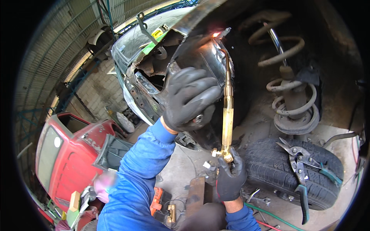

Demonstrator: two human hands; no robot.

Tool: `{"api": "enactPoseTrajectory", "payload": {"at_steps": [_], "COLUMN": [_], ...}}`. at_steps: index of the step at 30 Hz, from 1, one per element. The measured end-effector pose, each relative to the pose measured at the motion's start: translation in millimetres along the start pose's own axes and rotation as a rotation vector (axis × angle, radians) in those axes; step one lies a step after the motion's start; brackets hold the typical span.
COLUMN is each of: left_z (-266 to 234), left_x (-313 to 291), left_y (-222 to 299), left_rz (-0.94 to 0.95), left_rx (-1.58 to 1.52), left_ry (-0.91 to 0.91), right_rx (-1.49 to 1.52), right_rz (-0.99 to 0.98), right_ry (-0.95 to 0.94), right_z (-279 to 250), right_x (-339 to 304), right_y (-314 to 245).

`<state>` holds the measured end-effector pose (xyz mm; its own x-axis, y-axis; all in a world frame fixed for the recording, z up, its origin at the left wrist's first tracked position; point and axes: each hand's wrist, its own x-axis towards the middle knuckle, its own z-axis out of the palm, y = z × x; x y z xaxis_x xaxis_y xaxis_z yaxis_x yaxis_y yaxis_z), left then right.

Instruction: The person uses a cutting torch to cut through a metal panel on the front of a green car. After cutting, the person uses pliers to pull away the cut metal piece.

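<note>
The torch [228,119] is long, shiny and gold; it points almost straight up, with little knobs [227,157] near the bottom; its thin, darker neck [227,63] bends left at the top; the tip is close to a grey metal panel [209,61], which has a rough edge and a bright orange glow near its top.

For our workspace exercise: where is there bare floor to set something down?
Mostly bare: concrete floor between the left sleeve and the rusty metal block. Crowded: the tire, with snips on it, and around the orange object.
</note>
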<state>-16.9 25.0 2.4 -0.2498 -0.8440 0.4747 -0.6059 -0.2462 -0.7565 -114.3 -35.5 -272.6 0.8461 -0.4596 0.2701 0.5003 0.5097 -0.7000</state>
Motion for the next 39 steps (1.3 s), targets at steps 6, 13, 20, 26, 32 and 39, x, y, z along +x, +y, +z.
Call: {"api": "enactPoseTrajectory", "payload": {"at_steps": [6,13,20,26,32,39], "left_z": [-7,5,-15,-27,-48,-73], "left_x": [-17,-7,1,-3,1,11], "left_y": [-17,-10,-10,-20,-28,-47], "left_rz": [-0.457,-0.941,-1.146,-1.178,-1.318,-1.463], "left_rx": [-0.032,-0.350,-0.587,-0.723,-0.882,-1.084], "left_ry": [0.275,0.451,0.427,0.363,0.172,-0.054], "right_rx": [-0.141,-0.143,-0.228,-0.342,-0.442,-0.613], "right_rz": [0.004,0.036,0.087,0.365,0.419,0.578], "right_ry": [-0.029,0.046,0.157,0.245,0.228,0.202], "right_z": [-6,-2,7,13,11,12], "right_x": [-8,-5,-4,-26,-71,-128], "right_y": [-27,-65,-105,-169,-263,-396]}}
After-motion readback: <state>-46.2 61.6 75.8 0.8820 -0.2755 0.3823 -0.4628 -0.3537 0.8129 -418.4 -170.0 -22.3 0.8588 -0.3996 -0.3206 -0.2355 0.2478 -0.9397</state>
